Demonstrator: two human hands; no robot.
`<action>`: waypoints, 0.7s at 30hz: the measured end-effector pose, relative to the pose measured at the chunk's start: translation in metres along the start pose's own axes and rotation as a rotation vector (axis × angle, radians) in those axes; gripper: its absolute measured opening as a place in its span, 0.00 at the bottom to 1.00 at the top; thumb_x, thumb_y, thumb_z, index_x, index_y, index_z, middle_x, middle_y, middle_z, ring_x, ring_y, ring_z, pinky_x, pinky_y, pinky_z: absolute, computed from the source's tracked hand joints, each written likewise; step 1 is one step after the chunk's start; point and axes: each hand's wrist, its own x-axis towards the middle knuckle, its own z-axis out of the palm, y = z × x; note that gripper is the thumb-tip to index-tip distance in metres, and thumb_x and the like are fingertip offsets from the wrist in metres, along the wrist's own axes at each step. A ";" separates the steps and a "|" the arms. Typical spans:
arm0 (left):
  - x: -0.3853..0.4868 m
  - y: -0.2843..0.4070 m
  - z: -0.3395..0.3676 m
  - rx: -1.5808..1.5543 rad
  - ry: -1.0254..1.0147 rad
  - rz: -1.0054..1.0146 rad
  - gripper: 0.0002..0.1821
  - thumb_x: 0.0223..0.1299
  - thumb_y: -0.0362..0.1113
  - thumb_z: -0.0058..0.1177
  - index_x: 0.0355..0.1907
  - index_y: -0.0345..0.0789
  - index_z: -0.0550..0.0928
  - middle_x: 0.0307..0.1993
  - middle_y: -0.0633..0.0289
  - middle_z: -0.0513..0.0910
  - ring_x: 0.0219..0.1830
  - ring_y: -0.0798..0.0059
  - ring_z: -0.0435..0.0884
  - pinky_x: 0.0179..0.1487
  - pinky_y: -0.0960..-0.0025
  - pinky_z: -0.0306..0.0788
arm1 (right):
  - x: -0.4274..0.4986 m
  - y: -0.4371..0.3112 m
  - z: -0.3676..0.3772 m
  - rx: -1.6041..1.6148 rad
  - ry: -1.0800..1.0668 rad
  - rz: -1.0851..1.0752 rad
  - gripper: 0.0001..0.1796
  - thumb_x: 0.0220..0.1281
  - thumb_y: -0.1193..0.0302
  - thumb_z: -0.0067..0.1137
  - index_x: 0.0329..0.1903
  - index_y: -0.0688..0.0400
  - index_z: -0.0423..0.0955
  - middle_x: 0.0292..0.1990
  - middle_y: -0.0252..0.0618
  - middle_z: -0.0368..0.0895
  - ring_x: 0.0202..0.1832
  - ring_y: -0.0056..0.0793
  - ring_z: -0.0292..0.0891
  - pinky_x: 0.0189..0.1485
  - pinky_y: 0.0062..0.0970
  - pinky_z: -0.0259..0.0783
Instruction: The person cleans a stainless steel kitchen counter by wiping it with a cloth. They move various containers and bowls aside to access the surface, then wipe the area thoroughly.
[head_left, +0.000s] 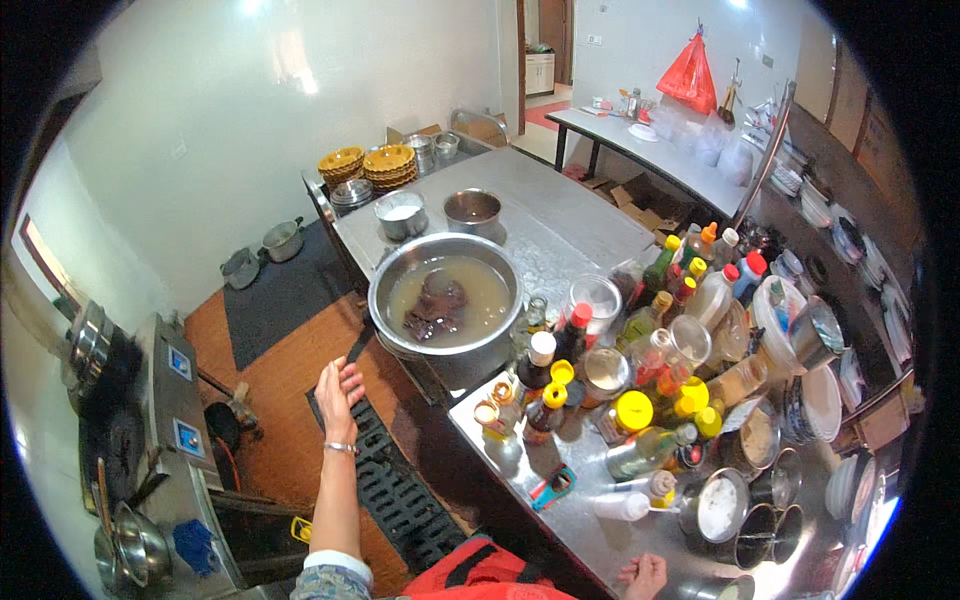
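My left hand (339, 397) reaches forward over the floor, fingers apart and slightly curled, holding nothing. Beyond it, a large stainless steel basin (380, 330) of cloudy liquid stands on the steel table; dark reddish-brown pieces (439, 304) lie in the liquid. My right hand (643, 576) is at the bottom edge, by the steel counter, fingers curled; whether it holds anything is unclear. Nearest to it are a white squeeze bottle (624, 506) and a steel container with white contents (722, 506). A peeler-like tool with a teal and red handle (553, 487) lies near the counter's edge.
Sauce bottles and jars (634, 411) crowd the counter (517, 465). Behind the basin stand two steel pots (472, 211) and stacked yellow bowls (390, 166). A stove unit (176, 397) with a steel wok (142, 544) is at the left. A black slotted mat (401, 487) covers part of the floor.
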 end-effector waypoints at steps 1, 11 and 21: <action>0.025 0.006 0.005 0.005 -0.013 0.010 0.19 0.72 0.49 0.44 0.49 0.34 0.78 0.37 0.63 0.81 0.35 0.79 0.80 0.34 0.77 0.76 | 0.002 0.002 0.002 -0.003 0.012 0.020 0.10 0.68 0.69 0.53 0.46 0.63 0.71 0.32 0.43 0.80 0.26 0.31 0.76 0.27 0.29 0.75; 0.321 -0.036 0.117 -0.083 -0.082 -0.366 0.21 0.61 0.43 0.58 0.52 0.35 0.75 0.46 0.56 0.76 0.42 0.63 0.76 0.45 0.57 0.77 | -0.044 0.008 0.031 -0.391 0.390 -0.152 0.12 0.61 0.69 0.57 0.42 0.66 0.74 0.29 0.43 0.79 0.26 0.30 0.73 0.28 0.28 0.72; 0.481 -0.087 0.230 -0.082 -0.065 -0.397 0.26 0.58 0.40 0.59 0.57 0.29 0.73 0.55 0.47 0.74 0.53 0.52 0.75 0.45 0.50 0.78 | -0.105 -0.011 0.118 -0.145 0.571 -0.011 0.06 0.66 0.72 0.51 0.35 0.62 0.71 0.23 0.39 0.74 0.20 0.28 0.67 0.21 0.28 0.66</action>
